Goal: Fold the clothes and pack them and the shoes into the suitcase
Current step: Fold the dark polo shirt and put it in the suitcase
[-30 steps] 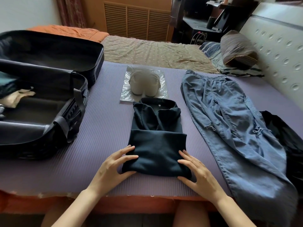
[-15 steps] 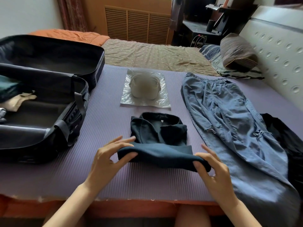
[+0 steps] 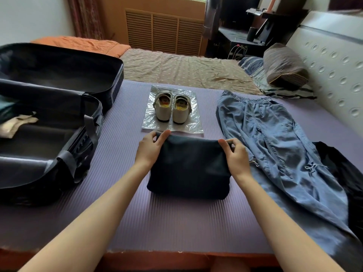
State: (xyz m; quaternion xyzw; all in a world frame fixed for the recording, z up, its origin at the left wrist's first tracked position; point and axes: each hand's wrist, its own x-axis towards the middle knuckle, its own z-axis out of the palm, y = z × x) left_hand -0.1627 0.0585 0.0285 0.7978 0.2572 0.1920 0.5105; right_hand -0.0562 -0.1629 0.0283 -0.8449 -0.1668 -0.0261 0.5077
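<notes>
You have no text, label, brand or number to read here; the coloured prints on the insoles of the shoes (image 3: 172,107) are too small to make out.

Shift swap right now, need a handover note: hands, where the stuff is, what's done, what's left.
Hands: left hand and right hand each pinch a far corner of the folded dark top on the mat.
Open suitcase at left, a few clothes inside. Shoes sit on a plastic bag beyond the top. Jeans lie unfolded at right, a black garment beside them.
Done: top folded.
Left: pack top, fold jeans and black garment, pack shoes.
</notes>
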